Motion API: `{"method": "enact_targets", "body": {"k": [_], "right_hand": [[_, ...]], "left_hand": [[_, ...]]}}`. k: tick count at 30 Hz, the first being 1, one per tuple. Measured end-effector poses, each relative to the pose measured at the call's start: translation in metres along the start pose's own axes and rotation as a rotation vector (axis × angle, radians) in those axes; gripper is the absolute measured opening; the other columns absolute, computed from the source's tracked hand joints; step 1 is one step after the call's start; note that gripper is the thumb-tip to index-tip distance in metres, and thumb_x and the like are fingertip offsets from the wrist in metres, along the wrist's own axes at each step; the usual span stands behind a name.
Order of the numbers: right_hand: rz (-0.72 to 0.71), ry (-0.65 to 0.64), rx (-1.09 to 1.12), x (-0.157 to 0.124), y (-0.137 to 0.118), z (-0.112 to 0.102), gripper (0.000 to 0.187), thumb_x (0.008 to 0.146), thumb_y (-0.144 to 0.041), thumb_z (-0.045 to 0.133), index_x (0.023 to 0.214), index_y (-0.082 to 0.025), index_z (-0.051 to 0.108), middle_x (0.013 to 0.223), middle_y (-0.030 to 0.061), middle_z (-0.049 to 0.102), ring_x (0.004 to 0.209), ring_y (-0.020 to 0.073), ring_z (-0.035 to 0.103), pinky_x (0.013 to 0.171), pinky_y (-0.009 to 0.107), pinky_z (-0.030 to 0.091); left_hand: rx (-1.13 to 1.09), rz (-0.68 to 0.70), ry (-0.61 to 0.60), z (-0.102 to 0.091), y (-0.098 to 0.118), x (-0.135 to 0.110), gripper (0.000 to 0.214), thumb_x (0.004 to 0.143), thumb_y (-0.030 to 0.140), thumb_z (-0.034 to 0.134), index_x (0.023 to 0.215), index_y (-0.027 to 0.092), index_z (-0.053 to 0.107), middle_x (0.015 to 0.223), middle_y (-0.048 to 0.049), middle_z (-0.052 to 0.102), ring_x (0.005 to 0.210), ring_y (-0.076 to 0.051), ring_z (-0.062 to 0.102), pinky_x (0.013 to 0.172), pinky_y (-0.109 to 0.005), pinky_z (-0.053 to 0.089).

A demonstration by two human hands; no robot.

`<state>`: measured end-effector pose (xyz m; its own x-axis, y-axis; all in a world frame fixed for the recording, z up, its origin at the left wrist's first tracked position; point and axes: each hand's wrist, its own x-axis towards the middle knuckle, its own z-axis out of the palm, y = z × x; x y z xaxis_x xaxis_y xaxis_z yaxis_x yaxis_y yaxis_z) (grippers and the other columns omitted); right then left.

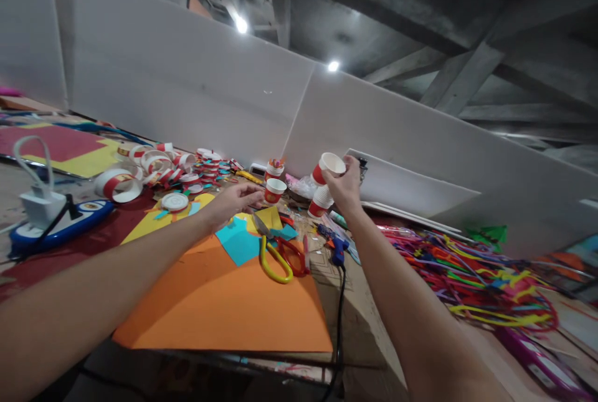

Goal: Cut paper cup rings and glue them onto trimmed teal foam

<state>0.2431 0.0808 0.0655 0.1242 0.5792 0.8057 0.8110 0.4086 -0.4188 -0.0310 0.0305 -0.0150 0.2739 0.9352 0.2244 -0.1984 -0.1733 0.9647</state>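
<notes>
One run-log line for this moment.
right hand: holding paper cup above cup stack | left hand: beside another cup, contact unclear | nearby: yellow-handled scissors, glue gun

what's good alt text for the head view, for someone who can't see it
The right hand holds a red-and-white paper cup over a stack of cups, while the left hand is beside another cup. Yellow-handled scissors lie on coloured paper in front, with a blue glue gun to their right.

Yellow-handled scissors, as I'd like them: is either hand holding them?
No, the yellow-handled scissors lie on coloured paper, apart from the left hand and right hand.
</notes>
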Motion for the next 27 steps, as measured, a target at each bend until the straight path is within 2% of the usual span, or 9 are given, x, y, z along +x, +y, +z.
{"method": "enact_targets", "body": {"k": [4,7,10,12,17,21,24,27], "right_hand": [[-0.018,-0.187,0.246,-0.046,-0.048,0.005,0.071,0.071,-0.035,0.068,0.132,-0.018,0.038,0.122,0.0132,0.051,0.109,0.0236,0.054,0.093,0.040,0.047],[-0.071,-0.300,0.337,-0.081,-0.084,0.003,0.071,0.072,-0.030,0.069,0.133,-0.019,0.036,0.125,0.0135,0.050,0.111,0.0237,0.054,0.093,0.041,0.048],[-0.230,-0.313,0.329,-0.105,-0.110,-0.001,0.071,0.073,-0.024,0.068,0.136,-0.021,0.035,0.132,0.0121,0.047,0.121,0.0239,0.048,0.103,0.042,0.042],[-0.272,-0.285,0.268,-0.113,-0.120,-0.002,0.071,0.073,-0.021,0.068,0.136,-0.022,0.036,0.133,0.0117,0.046,0.125,0.0244,0.044,0.106,0.044,0.038],[-0.212,-0.247,0.301,-0.121,-0.125,0.000,0.074,0.074,-0.023,0.069,0.139,-0.022,0.032,0.138,0.0126,0.044,0.128,0.0244,0.043,0.108,0.043,0.037],[-0.098,-0.282,0.378,-0.127,-0.119,0.002,0.078,0.073,-0.026,0.071,0.141,-0.021,0.032,0.141,0.0135,0.043,0.126,0.0251,0.046,0.104,0.042,0.041],[0.064,-0.365,0.477,-0.128,-0.111,0.002,0.073,0.074,-0.029,0.071,0.138,-0.022,0.037,0.132,0.0118,0.053,0.111,0.0230,0.057,0.095,0.040,0.047],[0.289,-0.400,0.646,-0.127,-0.100,0.006,0.059,0.076,-0.037,0.069,0.127,-0.022,0.045,0.117,0.0089,0.063,0.097,0.0201,0.063,0.086,0.036,0.051]], "left_hand": [[-0.187,-0.079,0.002,0.002,0.002,-0.001,0.043,0.073,0.050,0.072,0.093,0.013,0.066,0.093,-0.0095,0.067,0.079,-0.016,0.063,0.066,-0.027,0.047],[-0.294,-0.120,-0.083,0.003,0.005,-0.004,0.047,0.076,0.055,0.067,0.100,0.014,0.065,0.099,-0.0113,0.067,0.084,-0.020,0.065,0.069,-0.031,0.051],[-0.310,-0.102,-0.182,0.003,0.010,-0.008,0.052,0.080,0.060,0.059,0.108,0.017,0.064,0.107,-0.0124,0.067,0.092,-0.024,0.065,0.072,-0.035,0.054],[-0.296,-0.071,-0.222,0.002,0.014,-0.011,0.052,0.082,0.058,0.058,0.113,0.017,0.063,0.110,-0.0129,0.067,0.094,-0.025,0.066,0.072,-0.035,0.053],[-0.333,-0.087,-0.296,-0.003,0.019,-0.011,0.044,0.086,0.046,0.057,0.116,0.016,0.062,0.104,-0.0138,0.069,0.093,-0.026,0.066,0.072,-0.035,0.054],[-0.353,-0.091,-0.257,-0.003,0.016,-0.008,0.041,0.085,0.045,0.058,0.114,0.016,0.063,0.095,-0.0115,0.069,0.084,-0.024,0.066,0.069,-0.035,0.054],[-0.341,-0.120,-0.256,-0.002,0.013,-0.007,0.051,0.082,0.056,0.059,0.111,0.015,0.064,0.096,-0.0132,0.069,0.081,-0.023,0.067,0.067,-0.034,0.054],[-0.311,-0.129,-0.326,-0.001,0.011,-0.009,0.061,0.077,0.064,0.059,0.112,0.014,0.065,0.105,-0.0167,0.068,0.086,-0.024,0.066,0.064,-0.030,0.053]]}}
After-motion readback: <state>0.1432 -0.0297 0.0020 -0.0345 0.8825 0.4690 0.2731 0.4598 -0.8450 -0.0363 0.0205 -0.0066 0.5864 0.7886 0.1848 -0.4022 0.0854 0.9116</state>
